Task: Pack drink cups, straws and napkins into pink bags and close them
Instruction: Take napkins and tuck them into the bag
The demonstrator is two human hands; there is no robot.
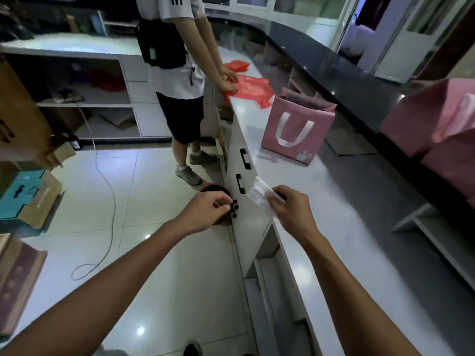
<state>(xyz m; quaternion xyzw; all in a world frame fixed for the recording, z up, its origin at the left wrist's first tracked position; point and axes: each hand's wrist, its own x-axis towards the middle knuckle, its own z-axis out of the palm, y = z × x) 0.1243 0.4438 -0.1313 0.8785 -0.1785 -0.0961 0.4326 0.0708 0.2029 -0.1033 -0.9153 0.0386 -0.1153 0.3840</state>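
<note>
White counter point(321, 201), upright pink bag point(295, 127) with white handle, right hand point(288, 206) pinching clear wrapped packet point(259, 195), perhaps napkins, left hand point(205, 211) curled, pinching something tiny

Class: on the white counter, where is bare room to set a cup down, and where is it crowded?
Bare: the white counter between the pink bag and the right hand. Crowded: the far end, under the red plastic bags.
</note>
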